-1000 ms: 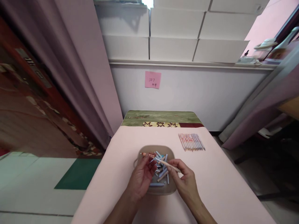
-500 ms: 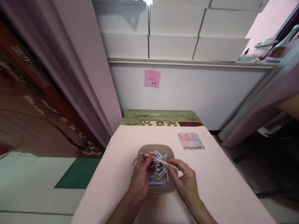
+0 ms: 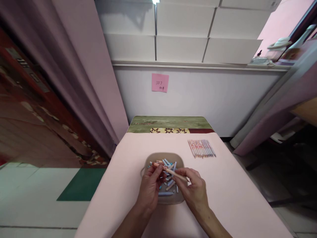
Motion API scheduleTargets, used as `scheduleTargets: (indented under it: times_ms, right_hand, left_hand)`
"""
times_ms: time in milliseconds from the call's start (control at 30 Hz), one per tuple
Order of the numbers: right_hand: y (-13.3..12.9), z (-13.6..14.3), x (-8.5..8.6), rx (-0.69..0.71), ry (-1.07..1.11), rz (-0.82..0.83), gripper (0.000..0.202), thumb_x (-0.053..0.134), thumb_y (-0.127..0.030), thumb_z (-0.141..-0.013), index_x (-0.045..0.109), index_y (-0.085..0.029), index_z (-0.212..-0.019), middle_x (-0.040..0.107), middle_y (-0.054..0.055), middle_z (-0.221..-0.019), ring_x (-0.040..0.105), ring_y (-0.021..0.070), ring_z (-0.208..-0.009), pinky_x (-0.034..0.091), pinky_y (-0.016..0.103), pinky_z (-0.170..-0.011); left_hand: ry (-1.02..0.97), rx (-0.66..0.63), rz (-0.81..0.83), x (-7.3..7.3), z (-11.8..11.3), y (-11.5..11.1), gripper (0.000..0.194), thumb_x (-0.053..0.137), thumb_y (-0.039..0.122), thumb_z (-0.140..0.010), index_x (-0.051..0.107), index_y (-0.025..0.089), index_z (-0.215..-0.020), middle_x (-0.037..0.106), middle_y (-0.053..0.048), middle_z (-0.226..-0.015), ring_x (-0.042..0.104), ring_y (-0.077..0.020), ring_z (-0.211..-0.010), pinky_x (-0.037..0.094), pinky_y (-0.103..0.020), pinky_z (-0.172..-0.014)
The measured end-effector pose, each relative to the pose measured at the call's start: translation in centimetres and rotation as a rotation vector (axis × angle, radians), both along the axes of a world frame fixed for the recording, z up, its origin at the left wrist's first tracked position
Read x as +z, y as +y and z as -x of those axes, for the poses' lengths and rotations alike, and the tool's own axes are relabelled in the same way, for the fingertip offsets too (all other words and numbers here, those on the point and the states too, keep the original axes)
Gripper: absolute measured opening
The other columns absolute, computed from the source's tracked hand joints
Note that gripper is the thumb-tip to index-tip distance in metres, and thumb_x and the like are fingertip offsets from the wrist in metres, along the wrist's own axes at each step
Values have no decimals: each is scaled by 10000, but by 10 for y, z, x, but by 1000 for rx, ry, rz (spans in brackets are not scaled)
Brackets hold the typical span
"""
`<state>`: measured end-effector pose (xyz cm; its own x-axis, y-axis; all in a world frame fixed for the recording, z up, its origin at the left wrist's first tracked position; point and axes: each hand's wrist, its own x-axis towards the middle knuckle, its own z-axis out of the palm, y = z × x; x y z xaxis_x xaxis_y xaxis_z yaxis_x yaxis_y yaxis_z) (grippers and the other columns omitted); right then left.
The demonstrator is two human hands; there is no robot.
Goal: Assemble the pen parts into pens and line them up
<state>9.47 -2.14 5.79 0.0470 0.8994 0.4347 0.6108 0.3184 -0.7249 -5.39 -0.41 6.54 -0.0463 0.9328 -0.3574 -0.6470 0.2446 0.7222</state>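
Over a grey-brown container [image 3: 177,199], my left hand [image 3: 150,185] pinches an orange-red pen piece [image 3: 156,165]. My right hand [image 3: 194,186] grips a cream pen barrel [image 3: 179,176], which slants down to the right. The two pieces meet end to end between my hands and form one line; whether they are fully joined I cannot tell. Inside the container lie several blue, white and beige caps and pen parts, with a blue pen piece [image 3: 165,193] near its front wall. My fingers hide part of the contents.
A row of several slim pens [image 3: 201,148] lies side by side on the pink tablecloth [image 3: 223,191], at the right rear. The table's green back edge [image 3: 170,121] meets the wall, where a pink note [image 3: 160,82] hangs. Curtains flank both sides.
The cream barrel has come up against the orange-red piece, closing the pale gap seen between them earlier. The view has shifted slightly.
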Motion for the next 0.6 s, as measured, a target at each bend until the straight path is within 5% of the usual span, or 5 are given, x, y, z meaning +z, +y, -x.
scheduleTargets:
  times_ms: [600]
  right_hand:
    - [4,1,1,-7,-160,-209,112,612,-310,-874,677,-219,-880,745,30,-810,669,167,-685,418,356,-854]
  left_hand:
    - [70,-38,19,2,-4,-2,289,784,309,-680,695,151,-905,709,-29,-841,662,-126,-694,531,-176,-507]
